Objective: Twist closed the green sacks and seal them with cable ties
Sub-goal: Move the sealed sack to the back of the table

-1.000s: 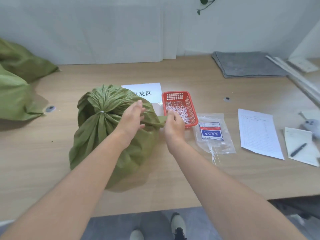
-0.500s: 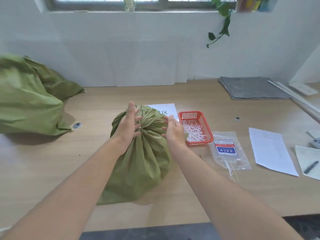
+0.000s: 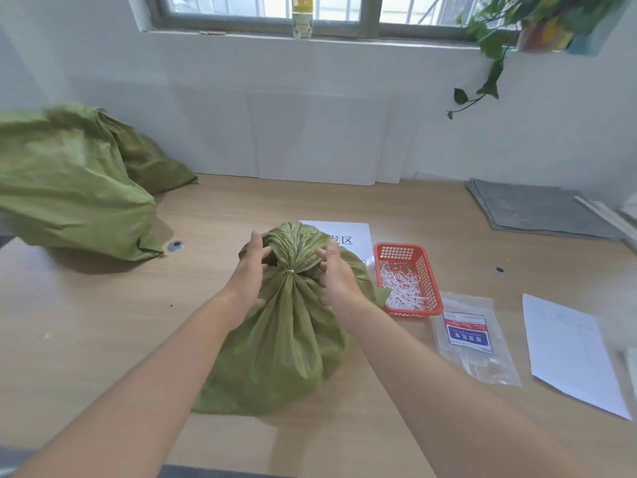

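packing or dispatch workroom, wooden bench (image 3: pixel 103 322), labelled zone sign (image 3: pixel 339 232), paperwork (image 3: pixel 572 350), basket of cable ties (image 3: pixel 406 281)

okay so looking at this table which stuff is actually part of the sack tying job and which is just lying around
Job: tied green sack, cable tie, left hand, right hand, red basket, other green sacks.
Lying about: paper sheet, grey mat, plant.

Words on the paper and the bag

A white paper sheet (image 3: pixel 339 232) on the bench (image 3: pixel 86 322) showed big black writing, half hidden by the green sack (image 3: pixel 286 336); only the last sign, "区", could be read. The clear plastic bag (image 3: pixel 477 343) had a blue and red label (image 3: pixel 468 334), with print too small to read.
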`<state>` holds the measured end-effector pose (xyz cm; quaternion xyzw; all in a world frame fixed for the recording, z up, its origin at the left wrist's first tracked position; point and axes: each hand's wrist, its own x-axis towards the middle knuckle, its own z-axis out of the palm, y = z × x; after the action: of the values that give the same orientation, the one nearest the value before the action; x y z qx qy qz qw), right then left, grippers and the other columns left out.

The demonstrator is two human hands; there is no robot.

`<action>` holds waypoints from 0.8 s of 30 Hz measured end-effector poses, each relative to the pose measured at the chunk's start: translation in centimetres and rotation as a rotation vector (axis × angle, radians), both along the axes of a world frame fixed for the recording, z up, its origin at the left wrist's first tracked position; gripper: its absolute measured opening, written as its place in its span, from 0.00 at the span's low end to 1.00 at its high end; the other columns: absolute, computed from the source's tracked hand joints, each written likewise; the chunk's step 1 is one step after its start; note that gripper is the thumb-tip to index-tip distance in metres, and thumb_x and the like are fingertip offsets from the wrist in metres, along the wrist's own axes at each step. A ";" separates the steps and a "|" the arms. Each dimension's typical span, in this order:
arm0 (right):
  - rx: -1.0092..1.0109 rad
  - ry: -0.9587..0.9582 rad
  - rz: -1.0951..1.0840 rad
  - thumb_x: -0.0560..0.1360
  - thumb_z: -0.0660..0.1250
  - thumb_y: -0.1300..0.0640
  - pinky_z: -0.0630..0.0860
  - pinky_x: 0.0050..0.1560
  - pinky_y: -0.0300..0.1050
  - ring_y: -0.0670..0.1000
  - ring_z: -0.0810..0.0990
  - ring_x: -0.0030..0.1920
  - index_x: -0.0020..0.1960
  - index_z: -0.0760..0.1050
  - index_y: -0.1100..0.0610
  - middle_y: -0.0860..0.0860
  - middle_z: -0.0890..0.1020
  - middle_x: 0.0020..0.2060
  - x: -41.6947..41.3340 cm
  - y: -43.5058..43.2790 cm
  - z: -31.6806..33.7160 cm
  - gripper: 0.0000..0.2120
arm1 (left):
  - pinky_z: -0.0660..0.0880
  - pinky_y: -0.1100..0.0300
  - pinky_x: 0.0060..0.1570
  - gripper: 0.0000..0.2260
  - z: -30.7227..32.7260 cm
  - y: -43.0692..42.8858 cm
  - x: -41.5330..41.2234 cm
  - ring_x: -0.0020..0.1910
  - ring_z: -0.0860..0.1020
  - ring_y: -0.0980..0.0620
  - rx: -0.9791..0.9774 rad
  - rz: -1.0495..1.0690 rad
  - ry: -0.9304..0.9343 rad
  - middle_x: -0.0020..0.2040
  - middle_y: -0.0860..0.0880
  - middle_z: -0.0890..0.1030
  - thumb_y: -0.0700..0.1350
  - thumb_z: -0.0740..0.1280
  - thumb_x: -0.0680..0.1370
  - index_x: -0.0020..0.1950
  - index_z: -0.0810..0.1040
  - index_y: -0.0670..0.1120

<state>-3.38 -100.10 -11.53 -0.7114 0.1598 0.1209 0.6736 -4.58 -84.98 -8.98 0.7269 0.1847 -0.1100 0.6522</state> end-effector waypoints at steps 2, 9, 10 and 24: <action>-0.009 0.036 0.035 0.83 0.45 0.31 0.66 0.75 0.63 0.54 0.71 0.72 0.76 0.70 0.44 0.50 0.70 0.76 0.2 0.2 -0.1 0.31 | 0.67 0.34 0.69 0.35 -0.3 -0.2 0.4 0.78 0.64 0.45 -0.017 0.001 0.025 0.79 0.47 0.66 0.73 0.43 0.79 0.77 0.68 0.57; 0.098 0.119 0.045 0.81 0.48 0.29 0.74 0.69 0.58 0.56 0.76 0.68 0.78 0.68 0.44 0.50 0.71 0.75 2.5 2.3 -1.5 0.32 | 0.73 0.41 0.63 0.36 -1.3 0.8 3.6 0.61 0.76 0.46 -0.055 -0.018 0.058 0.66 0.47 0.77 0.75 0.44 0.78 0.77 0.69 0.57; 0.123 0.122 0.034 0.82 0.48 0.30 0.76 0.68 0.56 0.55 0.78 0.65 0.77 0.68 0.44 0.50 0.73 0.72 3.1 2.6 -1.5 0.31 | 0.74 0.42 0.59 0.37 -1.3 1.1 4.4 0.55 0.77 0.47 -0.078 -0.009 0.056 0.61 0.48 0.78 0.74 0.44 0.78 0.76 0.70 0.56; 0.284 -0.004 -0.149 0.84 0.50 0.34 0.80 0.60 0.56 0.57 0.83 0.53 0.70 0.74 0.48 0.46 0.80 0.47 11.8 7.1 5.0 0.27 | 0.76 0.52 0.44 0.34 5.9 3.7 13.8 0.50 0.79 0.50 -0.106 -0.029 -0.121 0.54 0.51 0.80 0.70 0.45 0.81 0.71 0.76 0.51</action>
<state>8.42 -93.00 -6.51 -0.5954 0.1922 0.0904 0.7748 9.25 -81.23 -3.11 0.6992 0.1280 -0.0850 0.6982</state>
